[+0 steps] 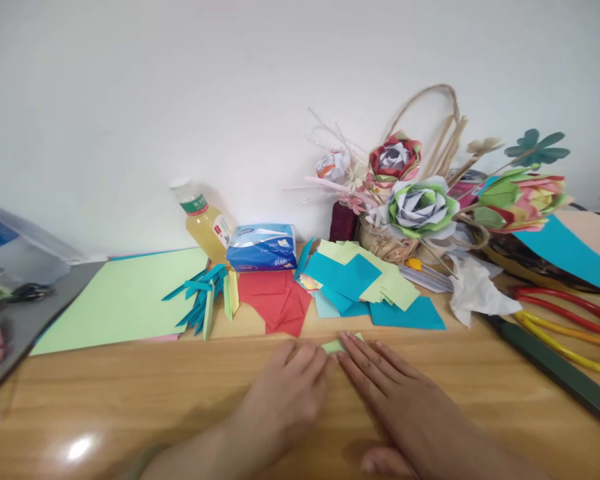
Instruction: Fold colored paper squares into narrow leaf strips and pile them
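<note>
A small light-green paper piece [334, 347] lies on the wooden table between my hands. My left hand [293, 387] has its fingers curled together at the paper's left end, pinching its edge. Stretched flat across the right part of the paper, my right hand [397, 387] presses with its fingers, its thumb apart. Much of the paper is hidden under the fingers. Just beyond lie red paper squares [275, 300], teal paper squares [345, 273] and light-green squares [397, 287]. Folded teal paper pieces [200, 300] stand in a cluster to the left.
A tissue pack [261, 247] and a drink bottle [203, 217] stand near the wall. Large green sheets [130, 293] lie at left. Paper flowers [423, 207] fill a basket [387, 241] at back right. A crumpled tissue [480, 290], a dark green bar [555, 370] and coloured loops [570, 340] lie right.
</note>
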`<state>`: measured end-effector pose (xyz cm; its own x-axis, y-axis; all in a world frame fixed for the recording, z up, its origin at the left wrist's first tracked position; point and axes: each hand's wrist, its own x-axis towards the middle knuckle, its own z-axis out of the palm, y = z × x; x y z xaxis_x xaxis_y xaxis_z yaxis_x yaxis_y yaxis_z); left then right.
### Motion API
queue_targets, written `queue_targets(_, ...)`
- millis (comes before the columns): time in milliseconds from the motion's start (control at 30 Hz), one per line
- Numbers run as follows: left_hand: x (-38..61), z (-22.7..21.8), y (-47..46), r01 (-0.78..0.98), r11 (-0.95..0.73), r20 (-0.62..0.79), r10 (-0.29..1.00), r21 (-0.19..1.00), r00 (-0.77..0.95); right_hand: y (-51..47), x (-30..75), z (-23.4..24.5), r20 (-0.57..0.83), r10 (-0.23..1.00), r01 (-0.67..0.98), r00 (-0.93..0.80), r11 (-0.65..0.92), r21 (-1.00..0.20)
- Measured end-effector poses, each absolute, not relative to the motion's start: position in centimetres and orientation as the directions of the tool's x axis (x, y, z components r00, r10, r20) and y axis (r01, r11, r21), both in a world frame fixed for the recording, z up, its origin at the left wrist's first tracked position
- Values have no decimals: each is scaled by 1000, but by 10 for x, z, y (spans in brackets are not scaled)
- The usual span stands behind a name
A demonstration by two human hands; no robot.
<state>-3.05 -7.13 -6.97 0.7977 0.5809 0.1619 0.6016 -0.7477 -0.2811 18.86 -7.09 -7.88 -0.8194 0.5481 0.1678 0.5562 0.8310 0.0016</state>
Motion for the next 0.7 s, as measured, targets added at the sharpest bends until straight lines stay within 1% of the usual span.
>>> queue_targets(100,-19,-71,-76,600,-738,168,578,-309,798,-72,190,-85,204,555,564,-806,825,-16)
queue_targets(233,-25,-70,-83,572,-738,180,547,-357,818,-73,192,-87,202,561,565,-803,824,-42)
queue_targets(300,-35,-68,-86,582,-736,183,555,-347,811,-72,193,-84,198,553,561,-810,828,-14)
queue_targets(400,-49,-66,-89,597,-733,158,581,-324,799,-71,199,-81,206,544,567,-813,821,66)
queue_targets(533,-56,-64,-87,609,-738,118,604,-290,788,-72,210,-81,263,556,601,-789,787,140)
queue_targets(633,-55,-63,-85,600,-755,89,600,-264,795,-76,204,-83,319,564,631,-762,756,171)
queue_targets(700,-53,-63,-84,591,-762,79,593,-265,801,-79,190,-86,347,562,640,-751,749,171)
